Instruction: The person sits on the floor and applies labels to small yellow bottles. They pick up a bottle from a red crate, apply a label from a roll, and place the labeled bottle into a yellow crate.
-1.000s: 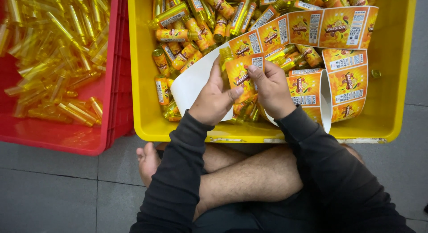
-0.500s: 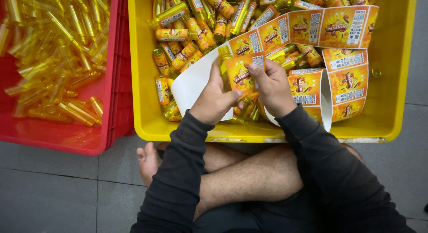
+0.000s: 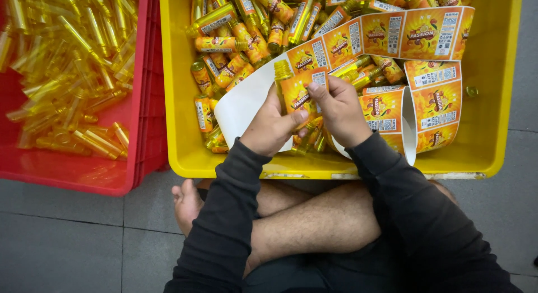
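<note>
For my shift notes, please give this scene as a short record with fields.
left hand: left hand holds a small yellow bottle
right hand: right hand presses an orange label onto the bottle
label strip: label strip curls across the yellow crate
other crate: red crate with unlabelled yellow bottles
posture: seated cross-legged on grey floor

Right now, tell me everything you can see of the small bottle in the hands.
The small bottle is slim, of clear yellowish plastic with a gold cap at its top end. It stands nearly upright over the yellow crate. An orange label wraps its middle. The left hand grips it from the left; the right hand presses the label with its fingertips. Its lower end is hidden.
</note>
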